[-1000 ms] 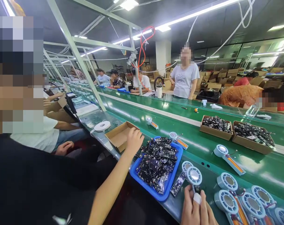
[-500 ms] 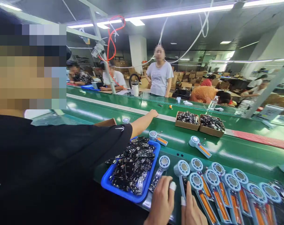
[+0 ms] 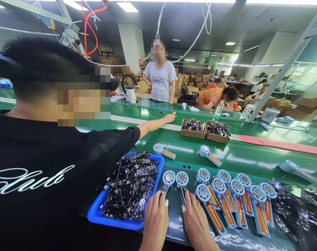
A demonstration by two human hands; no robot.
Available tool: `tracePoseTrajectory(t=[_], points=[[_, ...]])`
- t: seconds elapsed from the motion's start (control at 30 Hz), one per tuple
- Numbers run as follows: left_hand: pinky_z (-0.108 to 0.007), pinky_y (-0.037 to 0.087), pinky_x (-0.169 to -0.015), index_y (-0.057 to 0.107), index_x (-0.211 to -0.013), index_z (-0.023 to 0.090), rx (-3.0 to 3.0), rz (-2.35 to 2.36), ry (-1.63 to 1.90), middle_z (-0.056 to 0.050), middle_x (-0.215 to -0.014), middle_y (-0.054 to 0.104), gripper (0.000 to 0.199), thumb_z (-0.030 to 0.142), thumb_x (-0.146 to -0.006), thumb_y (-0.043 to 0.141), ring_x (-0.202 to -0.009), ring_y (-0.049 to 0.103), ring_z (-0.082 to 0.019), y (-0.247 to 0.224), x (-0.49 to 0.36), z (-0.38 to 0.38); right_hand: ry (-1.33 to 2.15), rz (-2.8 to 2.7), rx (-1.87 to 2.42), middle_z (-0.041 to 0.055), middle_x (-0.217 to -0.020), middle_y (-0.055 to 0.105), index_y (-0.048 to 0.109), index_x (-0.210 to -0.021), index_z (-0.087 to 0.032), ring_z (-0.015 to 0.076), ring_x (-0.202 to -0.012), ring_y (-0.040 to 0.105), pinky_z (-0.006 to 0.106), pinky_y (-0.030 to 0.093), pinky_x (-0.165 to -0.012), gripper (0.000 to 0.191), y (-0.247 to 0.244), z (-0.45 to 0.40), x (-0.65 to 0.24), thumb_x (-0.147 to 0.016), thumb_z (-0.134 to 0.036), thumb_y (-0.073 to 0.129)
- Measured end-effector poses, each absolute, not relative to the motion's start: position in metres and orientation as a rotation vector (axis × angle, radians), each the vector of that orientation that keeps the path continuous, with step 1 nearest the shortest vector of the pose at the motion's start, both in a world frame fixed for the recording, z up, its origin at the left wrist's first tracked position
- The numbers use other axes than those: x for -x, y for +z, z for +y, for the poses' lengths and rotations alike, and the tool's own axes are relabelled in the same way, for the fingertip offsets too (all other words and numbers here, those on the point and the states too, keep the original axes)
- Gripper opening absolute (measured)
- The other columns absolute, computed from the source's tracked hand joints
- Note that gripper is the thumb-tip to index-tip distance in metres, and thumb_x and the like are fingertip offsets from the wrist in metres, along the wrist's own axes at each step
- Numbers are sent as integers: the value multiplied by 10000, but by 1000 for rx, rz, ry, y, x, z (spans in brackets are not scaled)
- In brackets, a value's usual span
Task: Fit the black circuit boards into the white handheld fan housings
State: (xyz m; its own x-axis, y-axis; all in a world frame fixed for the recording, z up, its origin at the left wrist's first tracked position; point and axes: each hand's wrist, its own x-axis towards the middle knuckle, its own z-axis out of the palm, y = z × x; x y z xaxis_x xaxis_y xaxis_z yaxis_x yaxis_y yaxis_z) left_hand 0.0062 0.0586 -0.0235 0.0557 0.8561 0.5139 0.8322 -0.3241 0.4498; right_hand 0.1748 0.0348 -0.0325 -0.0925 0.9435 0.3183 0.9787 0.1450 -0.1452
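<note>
My left hand [image 3: 155, 218] lies over the handle of a light-blue handheld fan [image 3: 169, 178], its fingers closed round it. Beside it, my right hand [image 3: 196, 218] is closed on the handle of a second handheld fan [image 3: 182, 179]. Dark circuit board shows in the upper part of this handle; my fingers hide the rest. White covers sit on my thumb tips. Left of my hands stands a blue tray [image 3: 159, 186] heaped with black circuit boards [image 3: 127, 188]. On the right lie several fans [image 3: 237, 188] with orange parts and thin wires in their open handles.
A co-worker in a black shirt [image 3: 43, 164] leans in from the left, one arm [image 3: 153, 126] stretched across the green bench. Two cardboard boxes [image 3: 193, 133] of boards stand ahead. More fans [image 3: 210, 156] lie on the green surface. A dark pile of boards [image 3: 296, 209] is at far right.
The view has turned and shifted. My left hand has moved forward onto the left fan's handle. Both fans now lie close side by side. The co-worker's hand has reached the small orange item.
</note>
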Motion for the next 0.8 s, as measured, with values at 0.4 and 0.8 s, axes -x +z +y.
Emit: tracePoseTrajectory(t=[0.4, 0.8], points=[[-448, 609, -898, 704, -1137, 200, -1922, 1663, 1090, -128, -1146, 756, 366, 252, -927, 408, -1036, 734, -286, -22, 9, 64, 248, -2131, 1910, 224, -1511, 483, 394, -1513, -94, 297, -1301, 595, 377, 565, -1006, 663, 5, 27, -170, -854, -54, 452], [-417, 637, -870, 724, -1173, 184, -2162, 1582, 956, -132, -1216, 744, 390, 272, -957, 411, -1061, 742, -286, -32, -1, 65, -36, -2098, 2019, 260, -1371, 615, 503, -1420, -69, 298, -1120, 717, 332, 633, -844, 692, -30, 35, -159, -770, 135, 382]])
